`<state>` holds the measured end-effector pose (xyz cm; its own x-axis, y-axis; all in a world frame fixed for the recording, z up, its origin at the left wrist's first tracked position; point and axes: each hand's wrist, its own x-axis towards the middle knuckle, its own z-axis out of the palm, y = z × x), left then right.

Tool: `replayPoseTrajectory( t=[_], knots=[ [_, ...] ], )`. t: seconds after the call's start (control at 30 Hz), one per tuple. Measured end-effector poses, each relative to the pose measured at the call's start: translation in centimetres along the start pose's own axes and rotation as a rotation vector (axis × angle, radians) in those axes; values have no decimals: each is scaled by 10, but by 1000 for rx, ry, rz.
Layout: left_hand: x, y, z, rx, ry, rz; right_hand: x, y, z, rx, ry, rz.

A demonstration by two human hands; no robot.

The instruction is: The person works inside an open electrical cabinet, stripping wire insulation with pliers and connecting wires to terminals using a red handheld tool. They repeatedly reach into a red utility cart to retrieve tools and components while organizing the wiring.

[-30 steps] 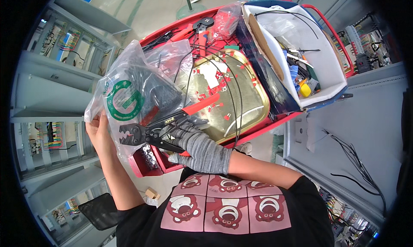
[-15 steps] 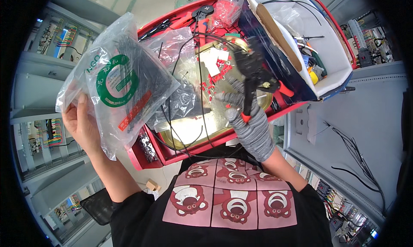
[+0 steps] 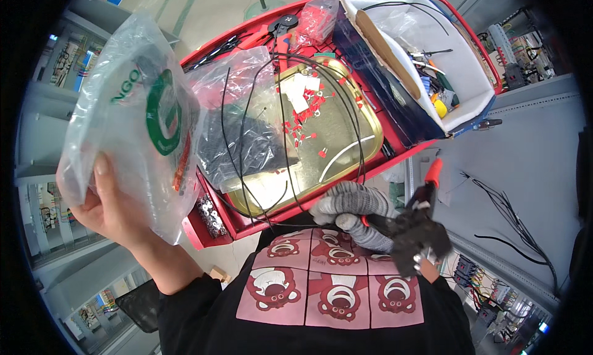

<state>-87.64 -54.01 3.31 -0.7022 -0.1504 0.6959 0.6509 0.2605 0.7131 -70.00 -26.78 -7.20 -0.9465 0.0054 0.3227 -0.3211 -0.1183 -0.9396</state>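
Note:
My bare left hand (image 3: 117, 213) grips the lower left edge of a clear plastic bag (image 3: 108, 117) with green round printing, its dark contents bunched on the right. In a grey knitted glove, my right hand (image 3: 355, 208) is closed on one handle of black crimping pliers (image 3: 420, 237); the other handle, with a red end, sticks up. The jaw end lies over my right forearm. Beyond my hands, a gold tray (image 3: 333, 139) holds small red crimp terminals (image 3: 312, 105) and white slips. Thin black wires arch over it. A second clear bag (image 3: 247, 139) with black pieces overlaps its left side.
A red tool cart (image 3: 401, 160) carries the tray, a blue box (image 3: 383, 77) with tools, a bag of red pieces (image 3: 316, 22) and other red-handled pliers (image 3: 283, 37). Small metal parts fill a side compartment (image 3: 211, 218). Grey cabinets with wiring flank both sides.
My right hand has drawn the pliers back from above the tray toward my body and turned them to the right. My left hand has moved the bag left, tilting it more upright.

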Motion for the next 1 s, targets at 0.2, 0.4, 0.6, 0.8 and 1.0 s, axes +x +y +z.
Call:
replayPoseTrajectory(
  t=[0.2, 0.4, 0.6, 0.8, 1.0],
  knots=[
    [-15, 19, 35, 259, -804, 255, -24, -14, -4, 46, 214, 252],
    [-28, 29, 77, 157, -1461, 128, -50, -7, -5, 144, 321, 296],
    [-16, -20, 160, 191, -1463, 508, -52, -16, 3, 175, 414, 339],
    [-27, -43, 165, 474, -1605, 559, -70, -15, -3, -14, 505, 265],
    [-47, -62, 165, 512, -1342, 628, -72, -14, -3, 4, 603, 291]
  ],
)
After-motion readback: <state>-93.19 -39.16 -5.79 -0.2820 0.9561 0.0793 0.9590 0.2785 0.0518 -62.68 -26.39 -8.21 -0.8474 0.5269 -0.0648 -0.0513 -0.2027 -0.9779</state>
